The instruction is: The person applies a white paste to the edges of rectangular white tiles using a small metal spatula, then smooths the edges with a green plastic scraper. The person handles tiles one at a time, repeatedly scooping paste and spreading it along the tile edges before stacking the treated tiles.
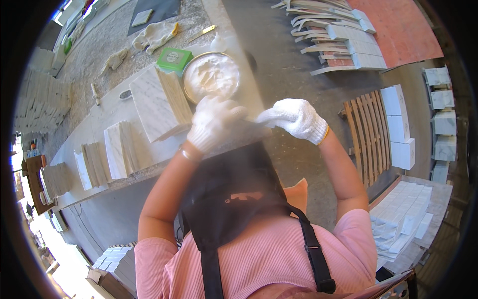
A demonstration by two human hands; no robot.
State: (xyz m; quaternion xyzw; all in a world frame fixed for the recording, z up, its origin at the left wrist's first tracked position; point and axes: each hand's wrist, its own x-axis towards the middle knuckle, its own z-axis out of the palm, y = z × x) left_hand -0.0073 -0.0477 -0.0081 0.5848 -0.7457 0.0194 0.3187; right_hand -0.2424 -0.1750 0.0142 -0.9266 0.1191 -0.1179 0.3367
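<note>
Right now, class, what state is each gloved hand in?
Left hand: blurred near the white paste; grip cannot be told.
Right hand: partly curled; any hold unclear.

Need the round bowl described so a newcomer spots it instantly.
Find the long workbench, then the gloved left hand. Just beyond that hand sits the bowl, heaped with white material. Its round rim sets it apart from the rectangular green box on its left.

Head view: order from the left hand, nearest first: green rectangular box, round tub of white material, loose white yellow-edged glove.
1. Round tub of white material, just beyond the left hand.
2. Green rectangular box, left of the tub.
3. Loose white yellow-edged glove, beyond the box.
</note>
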